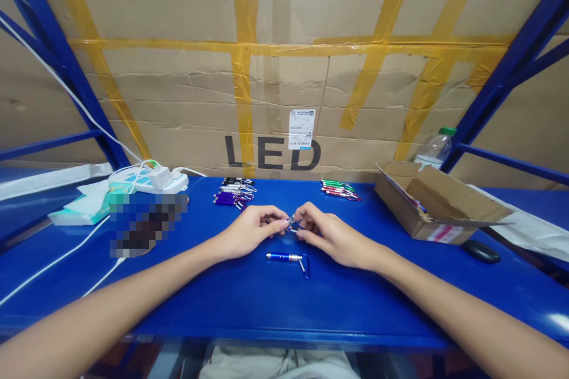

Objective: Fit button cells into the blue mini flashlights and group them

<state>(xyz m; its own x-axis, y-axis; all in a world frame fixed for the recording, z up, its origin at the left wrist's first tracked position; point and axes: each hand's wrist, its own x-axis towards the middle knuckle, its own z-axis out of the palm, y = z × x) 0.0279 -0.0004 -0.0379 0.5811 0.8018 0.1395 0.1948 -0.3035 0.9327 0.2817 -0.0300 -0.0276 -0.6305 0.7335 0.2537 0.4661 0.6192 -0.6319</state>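
Observation:
My left hand (255,230) and my right hand (331,235) meet over the middle of the blue table, both with fingers pinched. Between their fingertips is a small carabiner clip (292,224) with silvery metal and some blue; the fingers cover part of it. Just below the hands lies a blue pen-shaped flashlight (283,257) with a blue carabiner at its right end. Beyond my left hand are black, silver and purple flashlights (231,197) with clips, laid in rows. Green and red flashlights (338,189) lie beyond my right hand.
An open cardboard box (427,204) stands at the right, with a black computer mouse (481,251) and a plastic bottle (436,147) near it. On the left are a white power strip (178,181), tissue pack (82,204) and cables. A large cardboard sheet (191,106) closes the back.

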